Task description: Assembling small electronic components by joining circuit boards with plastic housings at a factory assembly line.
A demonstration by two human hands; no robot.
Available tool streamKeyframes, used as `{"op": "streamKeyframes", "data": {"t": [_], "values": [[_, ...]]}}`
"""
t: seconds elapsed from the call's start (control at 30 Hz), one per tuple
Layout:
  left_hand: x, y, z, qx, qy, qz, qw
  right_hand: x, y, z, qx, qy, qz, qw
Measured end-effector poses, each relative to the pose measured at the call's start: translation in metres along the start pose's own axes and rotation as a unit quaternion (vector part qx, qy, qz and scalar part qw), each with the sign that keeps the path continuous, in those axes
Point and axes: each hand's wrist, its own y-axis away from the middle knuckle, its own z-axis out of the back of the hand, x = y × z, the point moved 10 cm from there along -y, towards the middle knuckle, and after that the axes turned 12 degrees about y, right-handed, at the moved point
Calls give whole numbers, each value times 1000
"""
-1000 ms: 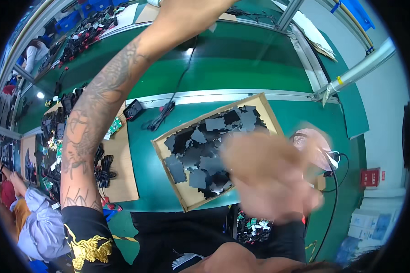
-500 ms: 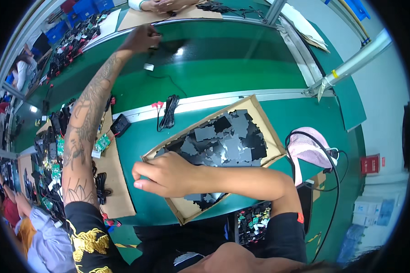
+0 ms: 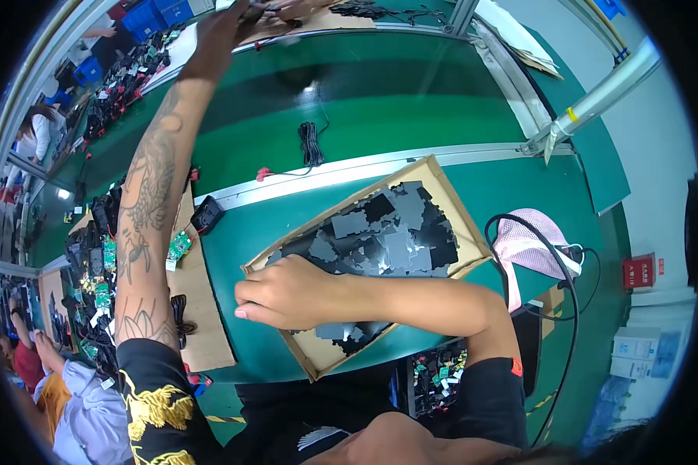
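Observation:
My left arm stretches far across the green work surface, and my left hand (image 3: 215,39) is at the far edge, beside another person's hands (image 3: 291,11). Its fingertips are partly hidden, so I cannot tell what they hold. My right hand (image 3: 291,294) is closed over the left side of a shallow cardboard tray (image 3: 459,232); anything inside the fingers is hidden. Dark grey, irregular flat pieces (image 3: 384,232) fill the tray. A coiled black cable (image 3: 311,144) lies on the green surface beyond the metal rail, its red connectors (image 3: 264,174) on the rail.
Left of my left arm is a pile of green circuit boards and black housings (image 3: 93,263). A black box-shaped part (image 3: 206,215) sits by a cardboard sheet (image 3: 209,333). On the right are a pink mesh cap (image 3: 529,240) and a thick black cable (image 3: 572,333). A metal post (image 3: 605,97) stands beyond.
My left hand has moved farther away, up to the other person's hands. The coiled cable has shifted from the near side of the rail onto the green surface beyond. My right hand has barely moved.

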Motion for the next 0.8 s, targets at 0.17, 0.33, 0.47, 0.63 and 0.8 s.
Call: {"op": "streamKeyframes", "data": {"t": [0.17,0.33,0.47,0.63,0.8], "values": [[102,83,118,18,-231,304,924,0,3,2,1,11,6,1000],[114,127,163,24,-377,379,844,0,5,0,12,18,6,1000],[89,132,135,66,-566,362,738,-7,9,2,24,21,-4,999],[21,102,13,136,-541,116,821,-6,11,5,28,35,-12,999],[-78,190,-131,461,-307,103,826,1,3,-4,35,41,13,998]]}}
